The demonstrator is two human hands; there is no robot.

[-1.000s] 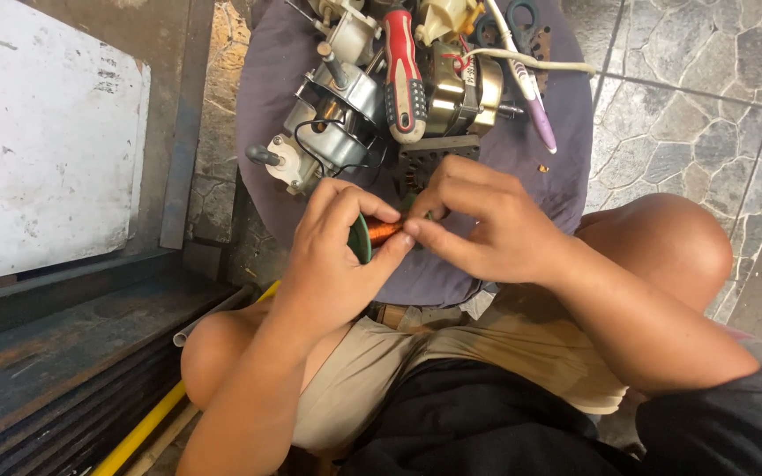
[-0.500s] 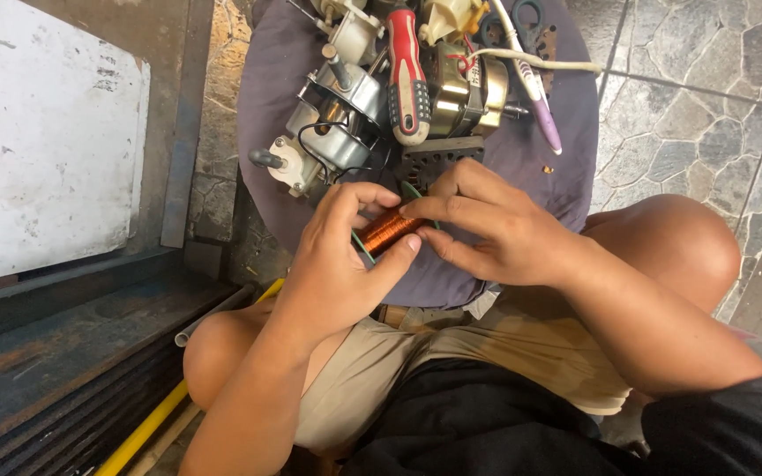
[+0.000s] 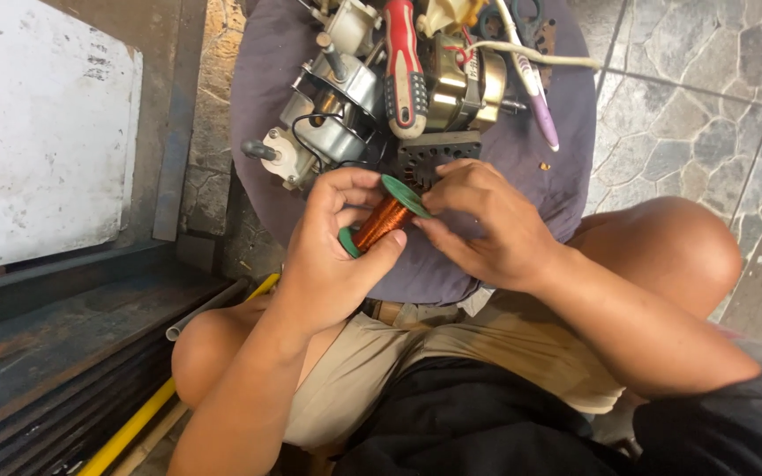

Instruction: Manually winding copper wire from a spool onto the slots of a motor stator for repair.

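A person seen from above, filling the lower half of the frame. Both forearms are bare, with no sleeves, watch or rings visible on the left hand [image 3: 332, 251] or the right hand [image 3: 487, 225]. Khaki shorts [image 3: 381, 370] cover the thighs at lower centre, ending above bare knees at centre left and centre right. A brown belt [image 3: 387, 311] shows at the waistband. A black shirt [image 3: 487, 423] fills the bottom edge, creased in soft folds.
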